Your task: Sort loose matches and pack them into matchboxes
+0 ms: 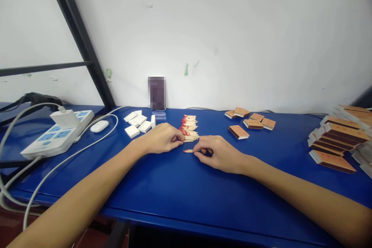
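A row of loose matches (189, 127) with red heads lies on the blue table, heads toward the left. My left hand (162, 138) is closed at the near left end of this row, thumb and forefinger pinching at the match heads; how many sticks are between them is hidden. Just in front of the row, my right hand (219, 153) pinches the plain ends of a few matches (188, 151), whose red heads point left. White matchbox trays (138, 121) lie in a loose group beyond my left hand. Several orange-brown matchboxes (238, 132) are scattered behind my right hand.
More matchboxes (333, 161) are stacked at the far right. On the left are a white power strip (48, 141) with a plugged-in charger (65, 119), looping cables and a white earbud case (99, 126). A blurred-out phone-like object (157, 93) leans against the wall.
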### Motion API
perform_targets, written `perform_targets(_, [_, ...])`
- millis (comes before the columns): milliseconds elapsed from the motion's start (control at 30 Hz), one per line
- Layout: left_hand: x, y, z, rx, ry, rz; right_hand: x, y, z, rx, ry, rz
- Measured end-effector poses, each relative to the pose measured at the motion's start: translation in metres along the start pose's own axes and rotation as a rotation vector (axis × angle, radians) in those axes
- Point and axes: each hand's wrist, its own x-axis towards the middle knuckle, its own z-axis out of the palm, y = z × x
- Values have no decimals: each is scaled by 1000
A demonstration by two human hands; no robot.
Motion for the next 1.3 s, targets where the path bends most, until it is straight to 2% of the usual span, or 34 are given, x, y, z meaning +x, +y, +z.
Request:
perform_targets(233, [2, 0, 6, 20, 11, -40, 1, 2, 1, 29, 30, 35])
perform_targets(567, [2, 2, 4, 29, 1, -21, 2, 1, -1, 54, 8, 30])
perform_targets(733, [1, -6, 3, -19, -17, 70, 0, -4, -5, 80, -35, 49])
perform_targets(900, [-1, -10, -1, 0, 117, 125, -2, -3, -4, 63, -9, 50])
perform_targets(967, [-1, -11, -1, 44, 166, 146, -1, 0, -2, 58, 28, 69])
perform_targets(1067, [-1, -12, 2, 98, 159, 155, 0, 4, 0, 32, 64, 114])
perform_targets(1200, [0, -12, 5, 90, 94, 177, 3, 6, 0, 35, 12, 181])
perform_targets(1300, [1, -13, 5, 76, 103, 202, 5, 5, 0, 60, -12, 249])
